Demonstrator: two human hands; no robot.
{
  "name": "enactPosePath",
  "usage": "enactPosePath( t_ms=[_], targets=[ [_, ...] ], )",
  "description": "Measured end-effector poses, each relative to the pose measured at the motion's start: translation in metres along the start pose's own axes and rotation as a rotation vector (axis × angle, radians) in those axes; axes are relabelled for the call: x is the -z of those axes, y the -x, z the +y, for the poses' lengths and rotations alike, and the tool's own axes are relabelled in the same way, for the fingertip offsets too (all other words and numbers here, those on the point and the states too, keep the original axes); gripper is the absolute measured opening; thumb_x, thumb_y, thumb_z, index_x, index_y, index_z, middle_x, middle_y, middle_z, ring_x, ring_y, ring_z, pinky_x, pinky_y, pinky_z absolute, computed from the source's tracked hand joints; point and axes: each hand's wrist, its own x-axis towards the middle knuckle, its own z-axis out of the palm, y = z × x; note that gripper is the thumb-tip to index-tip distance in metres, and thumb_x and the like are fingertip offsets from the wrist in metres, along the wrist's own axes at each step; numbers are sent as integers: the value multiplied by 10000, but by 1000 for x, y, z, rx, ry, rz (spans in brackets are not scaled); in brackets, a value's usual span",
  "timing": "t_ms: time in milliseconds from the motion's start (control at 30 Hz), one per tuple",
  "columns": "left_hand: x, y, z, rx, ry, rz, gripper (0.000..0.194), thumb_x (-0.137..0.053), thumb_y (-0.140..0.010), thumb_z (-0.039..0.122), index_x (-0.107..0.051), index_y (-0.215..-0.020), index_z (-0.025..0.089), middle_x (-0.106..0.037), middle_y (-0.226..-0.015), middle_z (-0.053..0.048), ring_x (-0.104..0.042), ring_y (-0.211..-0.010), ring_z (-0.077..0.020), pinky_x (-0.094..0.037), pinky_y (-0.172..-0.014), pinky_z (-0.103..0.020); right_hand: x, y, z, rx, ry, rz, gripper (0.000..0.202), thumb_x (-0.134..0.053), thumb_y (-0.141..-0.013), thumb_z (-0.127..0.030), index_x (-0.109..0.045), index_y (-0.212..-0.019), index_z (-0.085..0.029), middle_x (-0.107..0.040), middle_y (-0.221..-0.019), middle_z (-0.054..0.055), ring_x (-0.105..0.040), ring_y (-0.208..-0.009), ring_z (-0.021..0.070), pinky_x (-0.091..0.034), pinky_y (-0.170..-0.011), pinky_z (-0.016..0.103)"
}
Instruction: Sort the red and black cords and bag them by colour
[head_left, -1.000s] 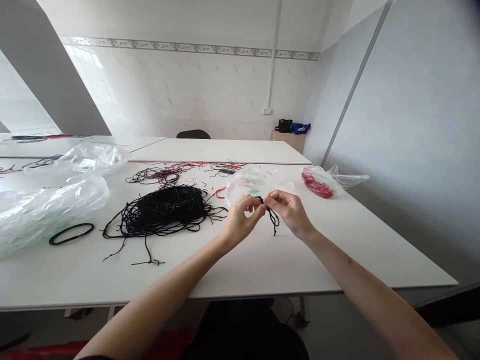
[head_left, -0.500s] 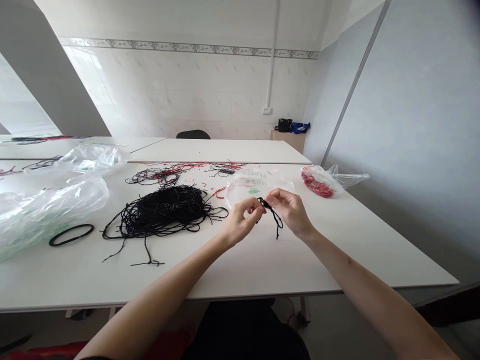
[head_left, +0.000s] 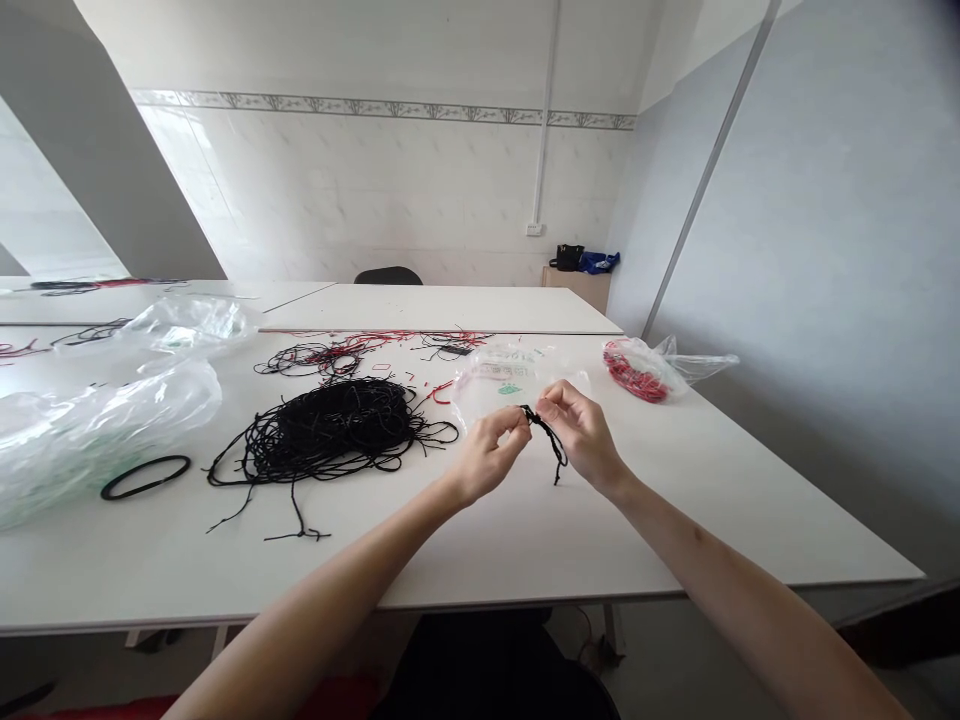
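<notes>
Between my two hands, above the white table, is a knotted black cord [head_left: 553,446] with its loose ends hanging down. My left hand [head_left: 491,448] is closed, thumb and forefinger pinching the cord's left part. Opposite it, my right hand [head_left: 581,432] pinches the same cord close to the knot, fingers curled. The fingertips hide part of the knot. A large heap of black cords [head_left: 337,430] lies on the table left of my left hand. Just beyond my hands a flat clear plastic bag [head_left: 517,372] with green print rests on the tabletop.
A black ring [head_left: 146,478] lies near the crumpled plastic bag [head_left: 112,420] at left. A clear bag of red cords [head_left: 636,372] sits at the right. Tangled red and black strands [head_left: 322,358] are behind the heap. The table's front edge [head_left: 525,606] runs below my forearms.
My left hand has turned slightly, its thumb and forefinger now closer together on the cord. Both hands keep hold of it. The camera view has tilted a little upward.
</notes>
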Motion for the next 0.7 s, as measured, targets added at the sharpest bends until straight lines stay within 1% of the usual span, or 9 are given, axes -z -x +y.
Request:
enactPosePath(
  t_ms=[100, 200, 300, 400, 533, 700],
  targets=[
    [0, 0, -1, -27, 16, 0, 211, -354, -821, 223, -434, -636, 159, -439, -632, 27, -391, -618, -88, -334, -603, -212, -1, 0, 1, 15, -12, 20, 220, -501, -831, -316, -408, -682, -183, -422, -729, -14, -408, -621, 88, -348, -581, 228],
    [-1, 2, -4, -15, 42, 22, 208, -378, -809, 224, -452, -627, 156, -493, -652, 19, -426, -632, -91, -348, -611, -213, -1, -2, 4, 5, -52, -64, 226, -494, -835, -329, -422, -679, -182, -432, -708, -15, -431, -638, 96, -362, -603, 234],
    [-2, 4, -8, 56, 107, 35, 211, -399, -807, 253, -493, -647, 153, -523, -656, 14, -453, -637, -97, -362, -613, -219, -1, -3, 6, 5, -100, -127, 228, -501, -834, -337, -441, -679, -180, -459, -688, -12, -463, -644, 104, -385, -619, 244],
    [-5, 3, -10, 105, 206, 50, 223, -386, -821, 277, -516, -687, 156, -547, -701, 5, -474, -667, -102, -380, -633, -227, -2, -3, 8, 10, -115, -109, 205, -514, -831, -332, -469, -702, -178, -484, -672, -10, -485, -633, 107, -401, -610, 250],
    [-6, 0, -10, 64, 315, 92, 201, -385, -828, 272, -511, -722, 157, -570, -763, -11, -503, -710, -102, -409, -674, -236, -3, -1, 10, 2, -83, -75, 181, -527, -826, -321, -500, -724, -174, -503, -657, -9, -498, -630, 106, -404, -600, 245],
    [-3, -1, -9, 69, 415, 146, 164, -402, -822, 272, -480, -731, 159, -549, -693, 0, -529, -672, -98, -437, -655, -242, -3, 0, 11, -14, -52, -89, 159, -542, -815, -315, -524, -751, -170, -525, -685, -4, -513, -662, 111, -414, -624, 249]
  ],
)
